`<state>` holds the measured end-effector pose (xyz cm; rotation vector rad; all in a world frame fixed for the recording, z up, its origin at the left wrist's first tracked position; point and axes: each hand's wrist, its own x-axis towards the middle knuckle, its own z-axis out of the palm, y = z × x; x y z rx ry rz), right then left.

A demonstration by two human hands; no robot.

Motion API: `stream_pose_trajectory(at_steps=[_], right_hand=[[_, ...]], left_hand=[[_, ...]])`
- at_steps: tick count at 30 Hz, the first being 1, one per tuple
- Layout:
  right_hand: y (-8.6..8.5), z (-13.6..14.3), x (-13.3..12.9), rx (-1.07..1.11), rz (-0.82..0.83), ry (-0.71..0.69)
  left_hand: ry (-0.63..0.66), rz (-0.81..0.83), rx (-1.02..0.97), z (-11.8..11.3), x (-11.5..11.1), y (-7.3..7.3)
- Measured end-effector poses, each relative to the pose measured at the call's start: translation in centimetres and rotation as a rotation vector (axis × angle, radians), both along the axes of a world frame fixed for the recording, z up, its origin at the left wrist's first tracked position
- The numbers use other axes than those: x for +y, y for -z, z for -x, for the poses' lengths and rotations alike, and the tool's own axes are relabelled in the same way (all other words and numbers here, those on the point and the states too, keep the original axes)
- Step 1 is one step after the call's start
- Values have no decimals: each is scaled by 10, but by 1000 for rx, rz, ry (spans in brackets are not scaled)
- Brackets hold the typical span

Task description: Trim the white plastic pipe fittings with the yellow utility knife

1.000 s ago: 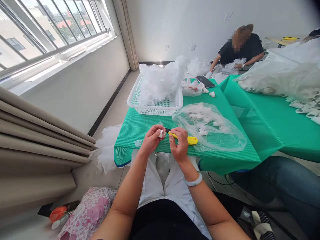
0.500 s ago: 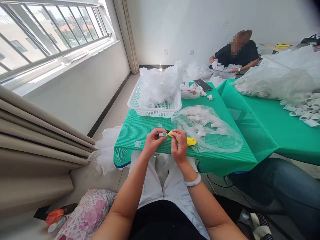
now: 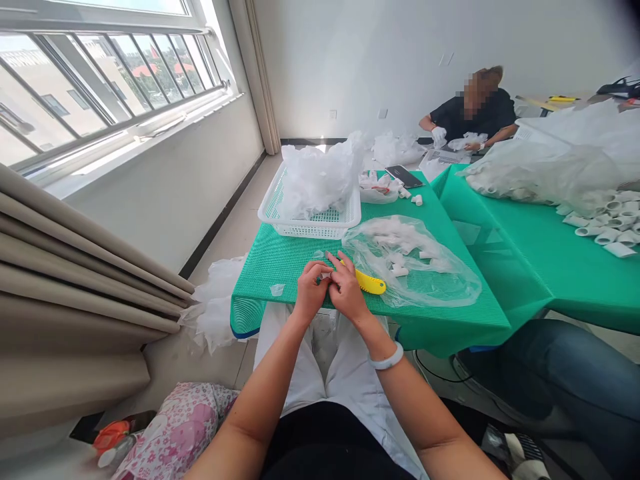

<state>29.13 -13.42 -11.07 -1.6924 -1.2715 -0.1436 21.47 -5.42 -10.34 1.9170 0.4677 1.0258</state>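
Note:
My left hand (image 3: 311, 288) and my right hand (image 3: 347, 288) meet above the front edge of the green-covered table (image 3: 295, 260), fingertips together. A yellow utility knife (image 3: 372, 284) sticks out to the right of my right hand, which is closed on it. The fingers of my left hand are curled around a small white pipe fitting, now mostly covered by both hands. Close by on the right lies a clear plastic bag (image 3: 435, 288) with white pipe fittings (image 3: 399, 269) in it.
Behind my hands stands a white basket (image 3: 310, 230) heaped with clear plastic bags (image 3: 320, 180). Further back are more fittings (image 3: 417, 199) and a dark tablet (image 3: 404, 176). Fittings (image 3: 607, 223) pile up on the right-hand table. A co-worker (image 3: 473, 113) sits at the far right.
My hands have come together, and the fitting's open end, visible before, is now covered. The knife has shifted slightly left, and my right fingers now reach forward along it.

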Motion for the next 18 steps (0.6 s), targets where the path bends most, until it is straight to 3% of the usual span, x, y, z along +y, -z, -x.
stream_pose_trajectory(at_steps=[9,14,18], right_hand=[[-6,7,-6,-48,-252,151],[-9,10,-6,-28,-374,240],[-13,9,-8,32,-418,262]], left_hand=[[139,146,-28,2,3,-3],[83,251,-1,3,6,-6],[150,387,-53,4,9,-6]])
